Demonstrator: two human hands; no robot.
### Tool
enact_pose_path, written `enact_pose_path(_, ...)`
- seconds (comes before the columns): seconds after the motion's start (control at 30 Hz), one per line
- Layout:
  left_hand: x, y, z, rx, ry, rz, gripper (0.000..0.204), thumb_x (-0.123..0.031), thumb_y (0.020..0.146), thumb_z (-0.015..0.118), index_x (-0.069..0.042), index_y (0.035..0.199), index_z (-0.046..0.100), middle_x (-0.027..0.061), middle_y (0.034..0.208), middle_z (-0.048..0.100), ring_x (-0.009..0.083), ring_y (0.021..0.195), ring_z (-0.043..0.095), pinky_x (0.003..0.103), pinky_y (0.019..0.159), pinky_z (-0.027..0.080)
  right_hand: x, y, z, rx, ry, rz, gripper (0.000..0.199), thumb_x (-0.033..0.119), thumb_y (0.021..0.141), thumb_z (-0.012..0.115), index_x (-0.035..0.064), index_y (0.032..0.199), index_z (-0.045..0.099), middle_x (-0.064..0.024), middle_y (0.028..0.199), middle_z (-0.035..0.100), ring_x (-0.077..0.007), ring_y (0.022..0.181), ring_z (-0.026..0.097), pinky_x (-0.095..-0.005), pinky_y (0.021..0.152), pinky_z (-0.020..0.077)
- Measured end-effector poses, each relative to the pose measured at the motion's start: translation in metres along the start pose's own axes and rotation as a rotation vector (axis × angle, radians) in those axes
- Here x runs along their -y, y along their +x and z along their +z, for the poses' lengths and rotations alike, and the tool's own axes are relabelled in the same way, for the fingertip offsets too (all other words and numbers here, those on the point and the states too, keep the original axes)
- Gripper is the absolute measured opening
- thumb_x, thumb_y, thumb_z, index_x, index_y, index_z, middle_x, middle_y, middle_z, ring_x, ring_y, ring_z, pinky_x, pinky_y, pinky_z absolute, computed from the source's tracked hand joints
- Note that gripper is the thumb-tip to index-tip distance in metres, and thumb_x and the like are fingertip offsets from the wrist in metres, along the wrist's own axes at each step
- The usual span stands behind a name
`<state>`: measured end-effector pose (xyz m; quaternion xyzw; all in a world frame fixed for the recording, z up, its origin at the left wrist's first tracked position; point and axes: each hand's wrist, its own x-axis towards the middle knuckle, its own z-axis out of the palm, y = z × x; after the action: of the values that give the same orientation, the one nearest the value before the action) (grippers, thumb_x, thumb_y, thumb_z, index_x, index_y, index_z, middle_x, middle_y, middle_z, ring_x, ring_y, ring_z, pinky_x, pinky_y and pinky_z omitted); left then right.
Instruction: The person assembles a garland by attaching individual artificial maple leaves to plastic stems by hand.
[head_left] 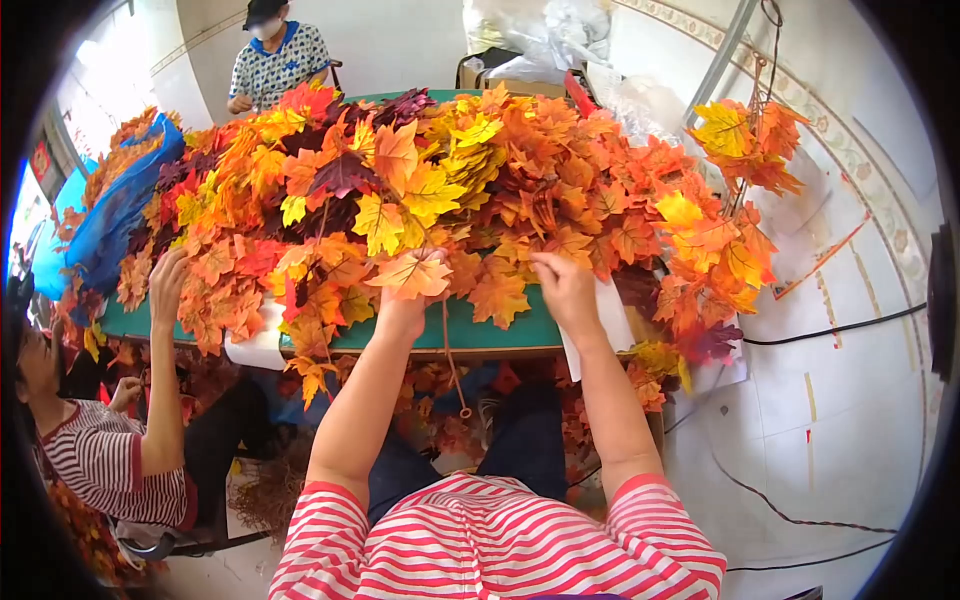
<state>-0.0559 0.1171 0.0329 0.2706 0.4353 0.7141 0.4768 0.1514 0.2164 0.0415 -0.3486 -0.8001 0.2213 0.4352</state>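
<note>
My left hand (402, 315) is closed at the near edge of a heap of artificial maple leaves (560, 170). An orange leaf (412, 276) lies over its fingers. From beside that hand a thin brown stem (450, 350) hangs down past the table edge and ends in a small loop. My right hand (568, 295) has thumb and fingers pinched together at the heap's front, to the right of my left hand. Whatever is between those fingertips is too small to tell. The leaves are orange, red, yellow and dark purple.
The heap covers most of a green table (490, 330). At the left, a co-worker in a striped shirt (95, 450) reaches into the leaves; another person (278, 60) sits across. A leaf garland (745, 235) hangs at right. Dark cables (830, 330) run along the white wall and floor.
</note>
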Motion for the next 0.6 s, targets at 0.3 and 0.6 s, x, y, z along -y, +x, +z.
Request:
enact_pose_path(0.3,-0.008,-0.004,0.007,-0.021,0.005,-0.032,0.009,-0.019,0.09,0.056,-0.01,0.092,0.054,-0.0013,0.08,0.058,0.0078,0.062,0.056,0.021,0.053,0.048,-0.097,0.039,-0.068,-0.257,-0.322,0.302,0.017,0.009,0.081,0.057,0.0054,0.096,0.066,-0.0155,0.09,0.066,-0.0321,0.084,0.063,-0.0381,0.074,0.0487)
enact_pose_path(0.6,-0.01,-0.005,0.008,-0.042,0.027,-0.052,0.011,-0.019,0.089,0.058,-0.009,0.092,0.055,-0.0014,0.078,0.058,0.0081,0.061,0.056,0.021,0.053,0.048,-0.139,0.066,-0.049,-0.399,-0.661,0.159,0.015,0.017,0.075,0.068,0.0068,0.084,0.062,-0.0107,0.079,0.061,-0.031,0.084,0.058,-0.0422,0.072,0.0466)
